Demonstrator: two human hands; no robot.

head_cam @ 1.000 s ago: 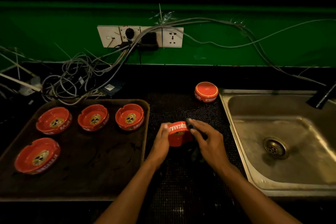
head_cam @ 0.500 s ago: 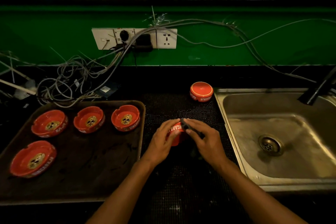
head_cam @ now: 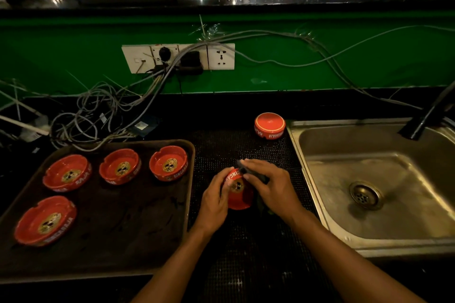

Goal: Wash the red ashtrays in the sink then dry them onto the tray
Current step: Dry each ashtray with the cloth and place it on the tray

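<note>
A red ashtray (head_cam: 238, 192) is tilted on its edge over the black mat, its hollow facing me. My left hand (head_cam: 214, 200) grips its left rim. My right hand (head_cam: 269, 186) holds a dark cloth (head_cam: 251, 173) against the ashtray's top right rim. Several more red ashtrays stand upright on the brown tray (head_cam: 118, 233) at the left, the nearest one (head_cam: 169, 163) at the tray's back right corner. Another red ashtray (head_cam: 269, 126) lies upside down on the mat beside the steel sink (head_cam: 327, 209).
A black tap (head_cam: 428, 115) leans over the sink's back right. A tangle of grey cables (head_cam: 96, 115) lies behind the tray, running up to wall sockets (head_cam: 178, 58) on the green wall. The black dotted mat (head_cam: 246, 253) lies between tray and sink.
The ashtray has been turned in my hands so its hollow now faces me. My right hand with the cloth has shifted along the rim.
</note>
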